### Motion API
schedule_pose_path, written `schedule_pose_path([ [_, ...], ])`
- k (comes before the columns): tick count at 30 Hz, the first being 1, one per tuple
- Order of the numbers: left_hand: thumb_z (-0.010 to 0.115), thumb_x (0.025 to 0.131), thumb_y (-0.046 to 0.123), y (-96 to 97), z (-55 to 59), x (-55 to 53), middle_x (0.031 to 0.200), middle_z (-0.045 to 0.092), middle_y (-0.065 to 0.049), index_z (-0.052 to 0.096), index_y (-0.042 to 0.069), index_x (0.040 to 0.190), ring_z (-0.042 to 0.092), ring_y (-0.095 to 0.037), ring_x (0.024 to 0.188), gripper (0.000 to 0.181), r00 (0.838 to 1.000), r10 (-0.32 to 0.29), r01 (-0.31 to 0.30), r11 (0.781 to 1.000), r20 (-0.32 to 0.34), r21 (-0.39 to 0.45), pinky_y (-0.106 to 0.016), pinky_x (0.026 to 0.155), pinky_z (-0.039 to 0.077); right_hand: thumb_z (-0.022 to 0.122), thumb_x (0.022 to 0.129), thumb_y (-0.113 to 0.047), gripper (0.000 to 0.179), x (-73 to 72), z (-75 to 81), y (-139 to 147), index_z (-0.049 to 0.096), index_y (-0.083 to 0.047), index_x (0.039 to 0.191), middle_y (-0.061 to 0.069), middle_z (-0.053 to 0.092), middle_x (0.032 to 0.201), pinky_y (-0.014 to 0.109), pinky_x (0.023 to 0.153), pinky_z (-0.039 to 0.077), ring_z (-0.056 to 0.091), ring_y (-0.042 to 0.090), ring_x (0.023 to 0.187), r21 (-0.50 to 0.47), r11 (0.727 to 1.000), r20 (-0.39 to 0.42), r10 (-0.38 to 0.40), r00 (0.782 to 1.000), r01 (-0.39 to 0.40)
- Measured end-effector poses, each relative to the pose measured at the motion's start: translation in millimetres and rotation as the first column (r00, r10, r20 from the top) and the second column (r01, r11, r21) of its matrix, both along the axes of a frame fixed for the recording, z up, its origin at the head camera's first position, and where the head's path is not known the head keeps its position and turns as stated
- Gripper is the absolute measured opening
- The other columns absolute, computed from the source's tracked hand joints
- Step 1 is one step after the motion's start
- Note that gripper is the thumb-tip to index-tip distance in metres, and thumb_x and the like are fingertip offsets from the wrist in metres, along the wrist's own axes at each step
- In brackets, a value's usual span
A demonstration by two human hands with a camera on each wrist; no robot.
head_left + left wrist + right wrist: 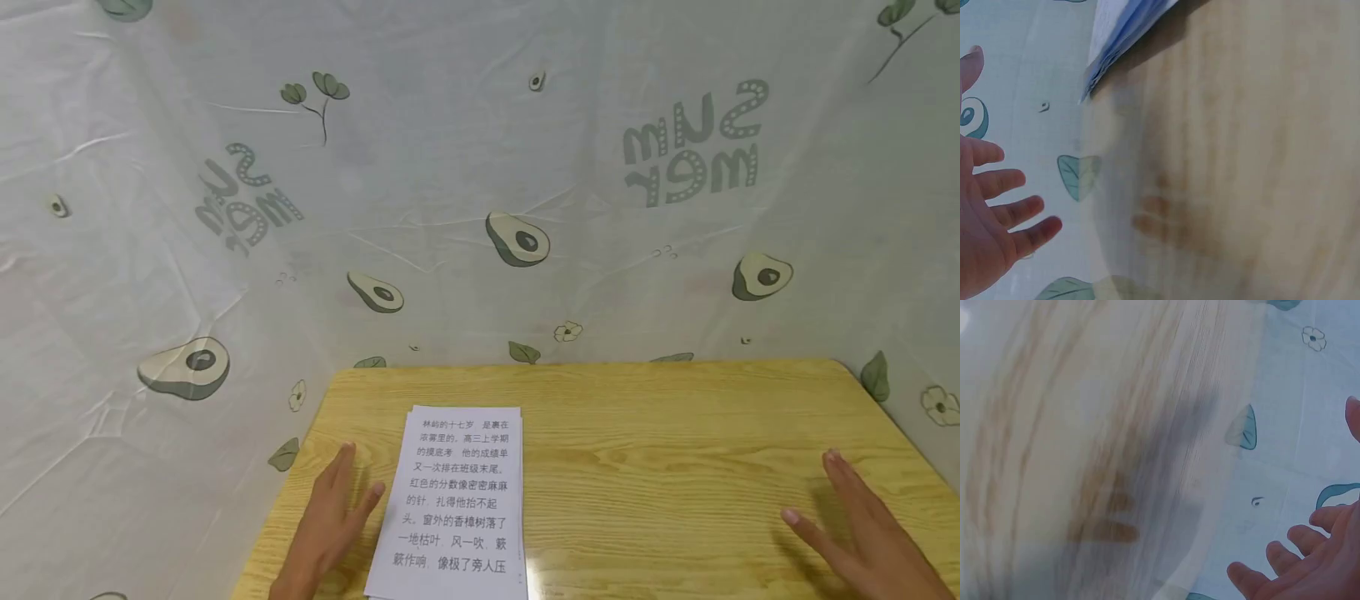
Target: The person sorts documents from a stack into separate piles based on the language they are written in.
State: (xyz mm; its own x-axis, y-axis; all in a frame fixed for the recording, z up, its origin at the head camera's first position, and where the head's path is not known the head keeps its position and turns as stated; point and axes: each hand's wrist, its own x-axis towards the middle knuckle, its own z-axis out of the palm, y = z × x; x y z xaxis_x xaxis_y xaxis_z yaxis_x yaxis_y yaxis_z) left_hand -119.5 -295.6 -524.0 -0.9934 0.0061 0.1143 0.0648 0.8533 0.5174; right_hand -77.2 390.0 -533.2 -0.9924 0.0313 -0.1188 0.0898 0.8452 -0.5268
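A stack of white paper sheets (457, 500), the top one printed with lines of Chinese text, lies on the left part of the wooden table (660, 483). Just left of the stack is my left hand (326, 521), fingers extended and holding nothing. In the left wrist view its fingers are spread (997, 219), and the corner of the paper stack (1122, 37) shows at the top. Far to the right, my right hand (870, 533) hovers over the table with its shadow below. The right wrist view shows that hand's fingers (1288, 556) relaxed and apart, with nothing in them.
A pale cloth (450, 167) printed with avocados, leaves and mirrored "summer" lettering hangs behind the table and along both sides. The table's back edge (585, 365) runs along the cloth. Bare wood grain lies between the stack and my right hand.
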Motion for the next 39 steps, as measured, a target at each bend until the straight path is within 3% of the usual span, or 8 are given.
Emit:
schedule_pose_path([
  [3,0.057,0.108,0.053,2.3,-3.5,4.6,0.173,0.029,-0.029,0.023,0.002,0.17,0.031,-0.057,0.156,0.087,0.998,0.017,-0.02,0.999,0.055,0.043,-0.074,0.123,0.03,0.049,0.111,-0.058,0.108,0.4,0.4,-3.1,-0.026,-0.001,0.163,0.039,-0.029,0.165,0.092,0.102,0.013,-0.012,0.075,0.145,-0.029,1.0,0.022,-0.004,1.0,0.005],
  [5,0.059,0.108,0.051,3.8,-6.1,8.2,0.17,0.035,-0.029,0.026,0.001,0.169,0.041,-0.055,0.152,0.085,0.997,0.027,-0.032,0.997,0.073,0.066,-0.069,0.119,0.041,0.048,0.111,-0.056,0.105,1.0,-0.3,-4.4,-0.026,-0.002,0.163,0.038,-0.029,0.165,0.092,0.103,0.011,-0.012,0.076,0.145,-0.05,0.999,0.021,0.0,1.0,0.002],
  [7,0.059,0.109,0.049,5.5,-8.4,12.1,0.166,0.042,-0.029,0.029,0.001,0.168,0.052,-0.053,0.143,0.082,0.996,0.036,-0.044,0.995,0.084,0.094,-0.061,0.11,0.053,0.048,0.112,-0.055,0.104,0.8,-1.7,-5.4,-0.026,-0.002,0.163,0.038,-0.028,0.166,0.093,0.103,0.009,-0.011,0.076,0.145,-0.063,0.998,0.017,0.001,1.0,0.0],
  [10,0.062,0.108,0.046,7.6,-13.1,17.7,0.16,0.052,-0.025,0.033,0.001,0.166,0.067,-0.039,0.128,0.08,0.994,0.049,-0.064,0.986,0.097,0.156,-0.046,0.092,0.063,0.047,0.112,-0.055,0.104,-0.1,-3.9,-6.1,-0.026,-0.002,0.163,0.039,-0.027,0.165,0.093,0.103,0.008,-0.009,0.077,0.144,-0.071,0.997,0.018,0.003,1.0,-0.002],
  [16,0.069,0.104,0.046,14.9,-15.4,25.8,0.147,0.065,-0.021,0.039,0.001,0.164,0.074,-0.023,0.107,0.081,0.985,0.092,-0.125,0.964,0.144,0.234,-0.039,0.087,0.063,0.048,0.112,-0.054,0.104,-0.6,-5.8,-8.1,-0.025,-0.002,0.164,0.041,-0.024,0.165,0.093,0.104,0.009,-0.007,0.078,0.144,-0.076,0.997,0.011,-0.001,1.0,0.001],
  [25,0.083,0.095,0.03,32.5,-11.3,29.9,0.128,0.076,-0.018,0.05,-0.003,0.156,0.07,-0.011,0.09,0.077,0.983,0.113,-0.143,0.965,0.144,0.221,-0.025,0.076,0.059,0.053,0.111,-0.05,0.104,-0.6,-7.6,-13.8,-0.022,-0.003,0.166,0.042,-0.019,0.167,0.092,0.107,0.007,-0.004,0.077,0.146,-0.084,0.996,-0.041,0.003,0.999,-0.007],
  [31,0.086,0.091,0.02,43.6,-10.0,26.0,0.124,0.077,-0.019,0.051,-0.005,0.154,0.071,-0.01,0.085,0.076,0.986,0.111,-0.14,0.958,0.127,0.249,-0.022,0.071,0.057,0.052,0.111,-0.051,0.104,-0.7,-6.8,-12.5,-0.022,-0.001,0.165,0.044,-0.018,0.166,0.092,0.105,0.011,-0.003,0.078,0.145,-0.075,0.997,-0.033,0.004,0.999,-0.006],
  [39,0.085,0.092,0.023,57.2,-11.5,11.6,0.122,0.078,-0.018,0.054,-0.004,0.152,0.071,-0.01,0.084,0.073,0.992,0.078,-0.104,0.957,0.104,0.27,-0.021,0.07,0.056,0.051,0.11,-0.057,0.107,-3.2,1.2,-15.9,-0.024,-0.002,0.165,0.045,-0.017,0.166,0.088,0.098,0.025,0.006,0.079,0.142,-0.076,0.997,0.038,-0.007,0.999,0.01],
])
